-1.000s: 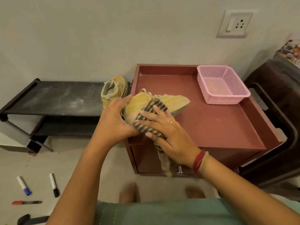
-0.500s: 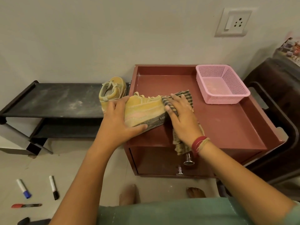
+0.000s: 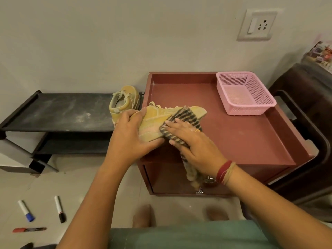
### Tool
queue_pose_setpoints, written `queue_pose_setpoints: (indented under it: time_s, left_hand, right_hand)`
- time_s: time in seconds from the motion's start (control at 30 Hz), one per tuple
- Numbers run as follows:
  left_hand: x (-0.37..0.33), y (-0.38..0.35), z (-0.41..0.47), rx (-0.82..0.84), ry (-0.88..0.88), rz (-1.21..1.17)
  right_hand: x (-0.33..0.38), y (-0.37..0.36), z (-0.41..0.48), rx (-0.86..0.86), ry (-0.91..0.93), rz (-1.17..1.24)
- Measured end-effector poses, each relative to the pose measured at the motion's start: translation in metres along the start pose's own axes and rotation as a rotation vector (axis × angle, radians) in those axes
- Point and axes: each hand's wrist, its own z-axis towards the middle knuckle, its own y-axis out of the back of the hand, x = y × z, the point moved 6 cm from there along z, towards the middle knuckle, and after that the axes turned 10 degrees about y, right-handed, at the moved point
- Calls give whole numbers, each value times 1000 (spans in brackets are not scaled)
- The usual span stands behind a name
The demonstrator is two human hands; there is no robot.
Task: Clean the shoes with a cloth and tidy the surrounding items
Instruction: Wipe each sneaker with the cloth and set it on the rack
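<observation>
Wiping is the step in hand: the left hand (image 3: 133,141) curls its fingers round the heel of a yellow shoe (image 3: 154,121), held over the front left corner of the red cabinet (image 3: 242,139). The right hand (image 3: 195,150) presses a striped cloth (image 3: 187,116) on its side with straight fingers. Next, I judge, the cloth should sweep toeward; the second shoe (image 3: 124,103) waits on the black rack (image 3: 62,112), at its right end
</observation>
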Motion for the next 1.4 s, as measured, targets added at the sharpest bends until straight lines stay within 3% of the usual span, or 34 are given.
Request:
queue_pose_setpoints:
  time_s: [0.13,0.2,0.27,0.37,0.5,0.57,0.67,0.73,0.8,0.87,0.93,1.03,1.1,1.17,1.27,1.3,1.4]
  left_hand:
    - [2,1,4,-9,26,8]
    - [2,2,4,-12,16,14]
    - [1,2,4,-14,0,23]
    - [0,2,5,-12,23,16]
    - [1,2,4,-13,11,17]
    - [1,1,4,-6,7,24]
    - [-1,2,5,-2,6,20]
    - [-3,4,4,1,-21,23]
    - [-5,6,3,10,-70,30]
    - [-8,7,2,9,-128,54]
    - [-11,8,0,7,-154,69]
    - [-12,8,-3,7,-162,62]
    - [-9,8,-3,29,-157,63]
    - [-7,10,-3,50,-141,68]
    - [-8,8,-1,50,-127,90]
    - [-8,8,-1,51,-123,94]
    - [-8,7,0,65,-102,78]
  right_hand:
    - [-29,19,-1,-69,-176,-221]
    - [-15,8,-1,-46,-121,-110]
    - [-7,4,-4,-15,-52,-159]
    - [-27,18,-2,-60,-159,-300]
    - [-7,5,-3,-50,-84,-95]
    - [-5,6,-8,-36,-45,-134]
    - [-50,26,-10,-143,-265,-185]
    - [-76,38,-11,-270,-434,41]
    - [-77,52,-10,-428,-424,117]
    - [-57,56,-2,-482,-315,114]
    - [-27,40,8,-354,-130,122]
    - [4,-1,9,-50,83,-137]
    - [-10,-2,3,-36,52,-255]
    - [-36,7,-5,-78,-116,-269]
    - [-67,16,-17,-167,-422,-46]
    - [-60,13,-17,-156,-409,-13]
    - [-22,-2,-13,-17,-125,-63]
